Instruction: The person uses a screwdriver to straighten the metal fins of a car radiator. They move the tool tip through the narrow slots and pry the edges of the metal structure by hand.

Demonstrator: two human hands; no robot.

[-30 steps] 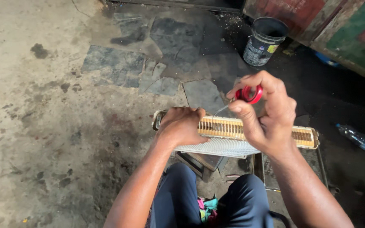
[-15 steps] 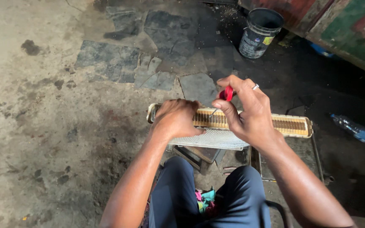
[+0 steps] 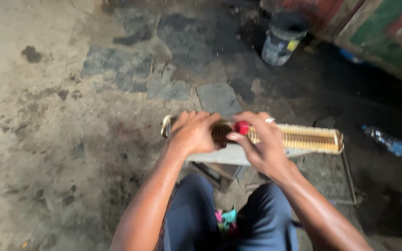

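Note:
A long finned metal block (image 3: 303, 138), yellowish with fine ribs, lies across in front of my knees. My left hand (image 3: 192, 132) grips its left end from above. My right hand (image 3: 260, 144) rests on its middle and pinches a small tool with a red handle (image 3: 241, 127), pressed against the fins. A ring shows on one finger of that hand. The picture is blurred, so the tool's tip is not visible.
A dark bucket (image 3: 281, 38) stands on the stained concrete floor at the back. A plastic bottle (image 3: 389, 142) lies at the right. A painted green and red wall or panel (image 3: 378, 32) runs along the upper right. My legs in dark trousers fill the bottom.
My right hand with the red-handled tool has come down from above the block onto its middle and moved left toward my left hand. The left hand has stayed put.

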